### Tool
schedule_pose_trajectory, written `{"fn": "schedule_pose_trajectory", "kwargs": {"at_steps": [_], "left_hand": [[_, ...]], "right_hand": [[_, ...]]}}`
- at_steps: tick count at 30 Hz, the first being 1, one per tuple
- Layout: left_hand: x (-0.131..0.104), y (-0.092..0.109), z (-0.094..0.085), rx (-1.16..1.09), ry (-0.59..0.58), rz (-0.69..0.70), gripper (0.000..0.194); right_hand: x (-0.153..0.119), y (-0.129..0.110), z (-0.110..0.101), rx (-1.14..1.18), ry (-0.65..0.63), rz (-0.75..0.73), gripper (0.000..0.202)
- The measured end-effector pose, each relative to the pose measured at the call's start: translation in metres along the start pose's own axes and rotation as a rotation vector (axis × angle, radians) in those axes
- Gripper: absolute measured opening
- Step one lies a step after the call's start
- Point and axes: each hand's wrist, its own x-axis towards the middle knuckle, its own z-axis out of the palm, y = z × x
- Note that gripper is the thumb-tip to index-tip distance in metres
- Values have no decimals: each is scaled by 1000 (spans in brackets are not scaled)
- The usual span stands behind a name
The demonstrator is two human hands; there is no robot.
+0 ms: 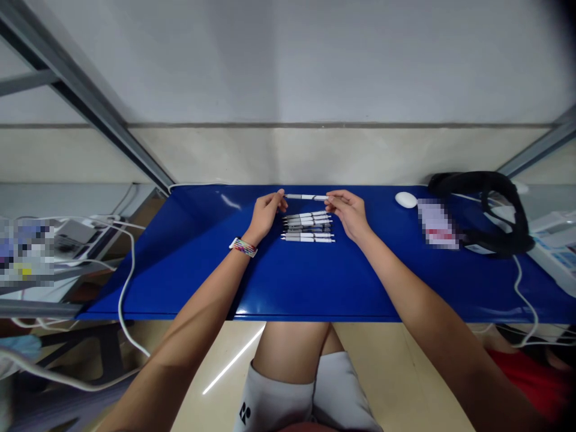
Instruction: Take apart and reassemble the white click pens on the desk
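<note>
Blue table [310, 282]: 1 pen [308, 197] between 2 hands [264, 217] [353, 215].

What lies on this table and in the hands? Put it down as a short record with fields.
Surface: glossy blue table
Held item: slim white-and-grey pen, crosswise
Left hand: grip at the pen's grey end, closure unclear
Right hand: grip closed on the pen's white end
Other pens: slim, white, grey and dark, side by side, nearer the camera; count unclear
Table's right side: smooth white oval object, pixelated item, black padded band-shaped object
Left wrist: multicoloured bracelet
</note>
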Motion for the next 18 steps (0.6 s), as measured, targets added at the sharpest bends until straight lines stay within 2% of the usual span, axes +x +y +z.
{"fn": "schedule_pose_trajectory", "kwargs": {"at_steps": [5,10,18], "left_hand": [[0,-1,-1,-8,-24,-14,47],[-1,1,0,-78,-65,43,30],[-3,7,0,-31,-80,104,24]], "right_hand": [[0,0,1,0,3,12,26],[1,0,0,-3,29,35,25],[1,-4,-1,46,45,75,22]]}}
